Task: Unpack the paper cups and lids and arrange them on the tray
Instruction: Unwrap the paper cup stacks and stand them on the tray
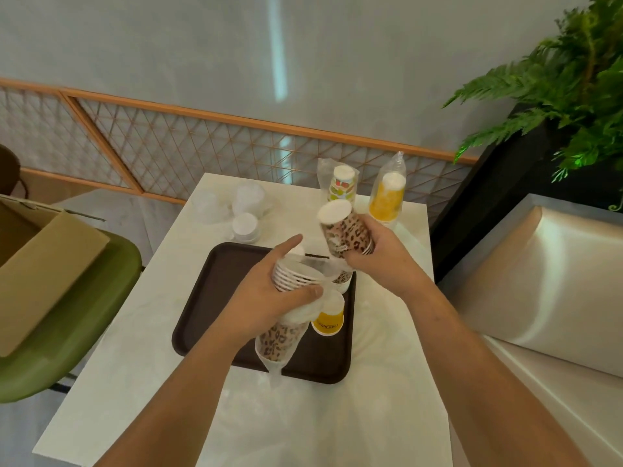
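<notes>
Over the dark brown tray (215,298), my left hand (269,298) grips a plastic-wrapped stack of leopard-print cups (286,335), its rims showing near my fingers. My right hand (374,254) holds a short stack of leopard-print cups (340,230) pulled free and tilted, bottoms toward the camera. On the tray's right side stand a yellow cup (328,320) and a leopard-print cup (342,279), partly hidden by my hands. Two bagged stacks stand at the table's back right: fruit-print cups (342,185) and yellow cups (387,197). Clear lids in plastic (244,210) lie at the back left.
The white marble table (151,332) has a cardboard box (43,271) on a green chair (101,325) at its left. A cream bench seat (539,281) and a fern in a black planter (556,96) are to the right. A lattice partition (202,153) runs behind.
</notes>
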`<state>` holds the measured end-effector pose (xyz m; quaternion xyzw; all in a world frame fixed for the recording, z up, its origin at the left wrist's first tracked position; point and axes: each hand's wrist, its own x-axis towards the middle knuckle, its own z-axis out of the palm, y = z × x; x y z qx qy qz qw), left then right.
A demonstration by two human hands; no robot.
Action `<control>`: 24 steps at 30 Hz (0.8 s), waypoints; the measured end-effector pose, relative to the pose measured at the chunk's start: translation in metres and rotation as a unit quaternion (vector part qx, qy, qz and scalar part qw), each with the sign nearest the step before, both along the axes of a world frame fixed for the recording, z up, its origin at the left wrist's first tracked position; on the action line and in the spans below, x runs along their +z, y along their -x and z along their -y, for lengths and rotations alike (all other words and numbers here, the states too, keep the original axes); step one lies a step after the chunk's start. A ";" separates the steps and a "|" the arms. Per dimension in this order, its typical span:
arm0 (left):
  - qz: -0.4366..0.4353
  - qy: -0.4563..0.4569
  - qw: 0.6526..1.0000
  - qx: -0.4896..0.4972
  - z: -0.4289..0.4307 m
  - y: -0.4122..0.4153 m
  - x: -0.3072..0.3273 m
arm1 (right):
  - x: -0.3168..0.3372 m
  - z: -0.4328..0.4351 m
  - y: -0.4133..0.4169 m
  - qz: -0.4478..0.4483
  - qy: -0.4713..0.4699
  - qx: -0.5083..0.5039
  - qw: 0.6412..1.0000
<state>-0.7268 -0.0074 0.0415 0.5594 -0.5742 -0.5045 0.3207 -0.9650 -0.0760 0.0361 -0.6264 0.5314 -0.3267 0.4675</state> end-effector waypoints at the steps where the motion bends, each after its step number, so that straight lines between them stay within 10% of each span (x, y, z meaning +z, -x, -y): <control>1: -0.001 -0.007 1.000 0.017 0.001 -0.004 -0.005 | -0.004 0.005 -0.003 0.025 0.008 -0.041 0.999; 13: 0.007 -0.068 0.991 0.113 0.014 -0.026 -0.047 | -0.120 0.022 -0.028 0.000 0.001 -0.182 0.983; 24: -0.040 -0.081 0.988 0.126 0.026 -0.015 -0.048 | -0.136 0.025 -0.013 -0.116 -0.067 -0.098 0.986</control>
